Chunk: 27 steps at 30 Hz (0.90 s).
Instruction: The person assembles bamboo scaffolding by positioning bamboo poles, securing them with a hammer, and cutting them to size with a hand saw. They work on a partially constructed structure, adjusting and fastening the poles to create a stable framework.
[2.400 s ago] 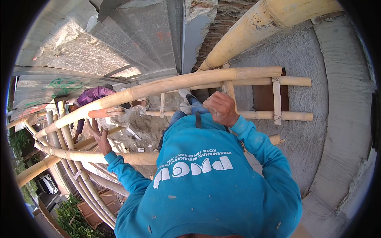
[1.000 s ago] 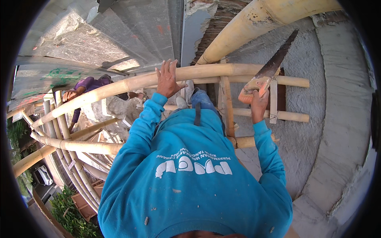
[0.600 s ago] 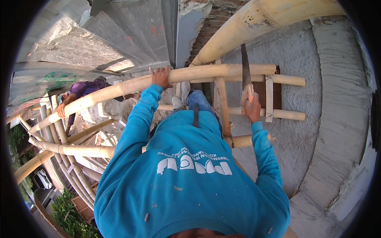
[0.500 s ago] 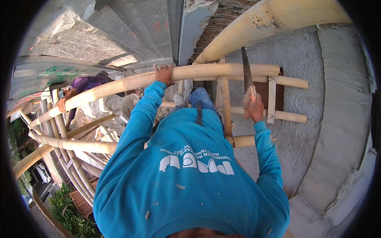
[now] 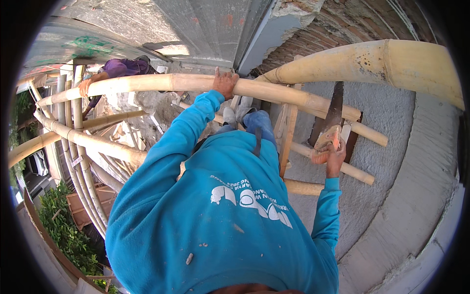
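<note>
A long bamboo pole [image 5: 166,82] lies across in front of me. My left hand [image 5: 225,84] is closed over its middle, with one finger raised. My right hand [image 5: 335,158] grips the worn orange-brown handle of a handsaw [image 5: 336,104]. The saw's dark blade points away from me and crosses the pole close to its right end. Whether the teeth are in the bamboo, I cannot tell. Below the pole is a wooden ladder-like frame [image 5: 289,134] with bamboo pieces [image 5: 356,173].
A thick bamboo pole [image 5: 406,63] spans the upper right. At the far left, a co-worker in purple [image 5: 125,67] has a hand on the long pole's other end. More bamboo poles [image 5: 78,142] stand and cross at left. A grey cement wall [image 5: 391,206] runs along the right.
The view has turned, so the poles sit differently in it. The handsaw and my right hand have shifted right, nearer the pole's end. My left hand still holds the pole.
</note>
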### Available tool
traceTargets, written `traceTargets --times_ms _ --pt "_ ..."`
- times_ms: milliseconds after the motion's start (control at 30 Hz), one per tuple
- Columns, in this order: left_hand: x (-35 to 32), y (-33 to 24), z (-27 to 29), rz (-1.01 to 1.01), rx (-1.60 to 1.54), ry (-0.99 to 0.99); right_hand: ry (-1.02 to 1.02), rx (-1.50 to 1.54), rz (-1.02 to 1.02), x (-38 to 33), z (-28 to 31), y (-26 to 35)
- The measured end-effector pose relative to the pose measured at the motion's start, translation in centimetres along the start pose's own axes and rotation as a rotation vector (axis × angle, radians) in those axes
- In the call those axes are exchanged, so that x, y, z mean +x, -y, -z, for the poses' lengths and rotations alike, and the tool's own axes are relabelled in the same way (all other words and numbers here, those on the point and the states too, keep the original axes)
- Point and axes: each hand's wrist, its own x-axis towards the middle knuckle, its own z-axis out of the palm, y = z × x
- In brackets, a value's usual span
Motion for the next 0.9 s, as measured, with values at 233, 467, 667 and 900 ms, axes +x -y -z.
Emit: traceTargets --times_ms 233,467,667,900 --pt "1.7 -2.8 0.9 0.045 0.186 0.139 0.052 0.062 -0.147 -1.7 -0.1 1.2" --pt "5.3 -9.4 -5.8 0.031 0.147 -0.223 0.079 0.027 -0.131 -1.7 0.1 1.6" --pt "4.4 -10.6 -4.0 -0.011 0.005 -0.236 0.009 -0.079 -0.03 -3.6 -3.1 6.7" --pt "6.3 -11.3 -5.4 -0.003 0.002 -0.219 -0.023 -0.174 0.182 -3.9 -3.1 2.3"
